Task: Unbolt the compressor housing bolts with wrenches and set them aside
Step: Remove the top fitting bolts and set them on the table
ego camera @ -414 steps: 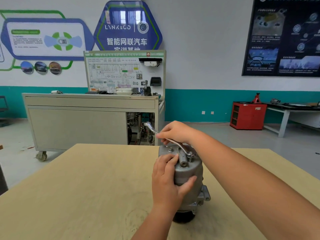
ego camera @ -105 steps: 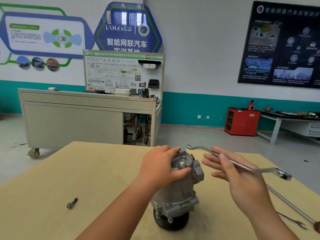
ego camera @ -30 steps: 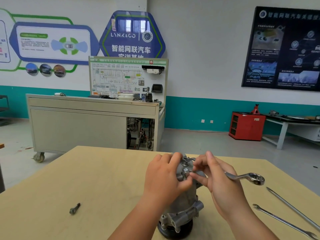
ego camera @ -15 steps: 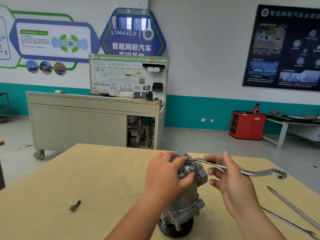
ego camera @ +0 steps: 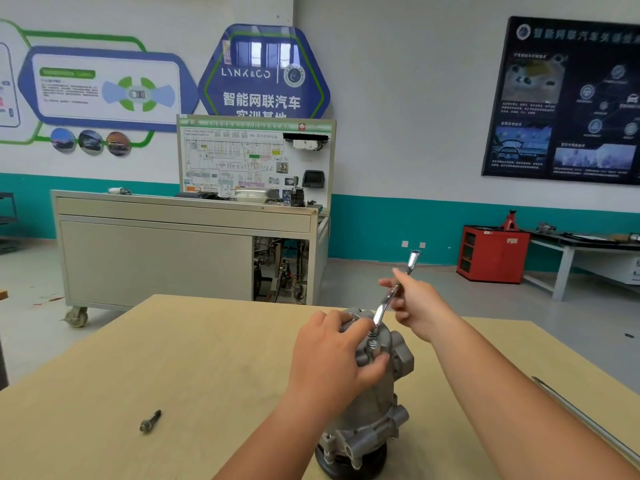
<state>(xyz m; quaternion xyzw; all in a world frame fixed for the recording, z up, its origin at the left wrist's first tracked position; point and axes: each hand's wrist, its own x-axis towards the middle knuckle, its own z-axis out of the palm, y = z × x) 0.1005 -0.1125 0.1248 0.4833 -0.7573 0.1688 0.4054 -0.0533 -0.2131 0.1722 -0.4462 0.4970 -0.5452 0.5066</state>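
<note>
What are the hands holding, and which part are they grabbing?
The right hand pinches the wrench near the middle of its handle. The left hand grips the compressor around its top end.

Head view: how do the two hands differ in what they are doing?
The left hand is clasped over the top of the compressor, while the right hand holds the wrench by its shaft. The left hand rests on the compressor; the right hand is raised beyond it, touching only the wrench. Both have a grip on something.
</note>
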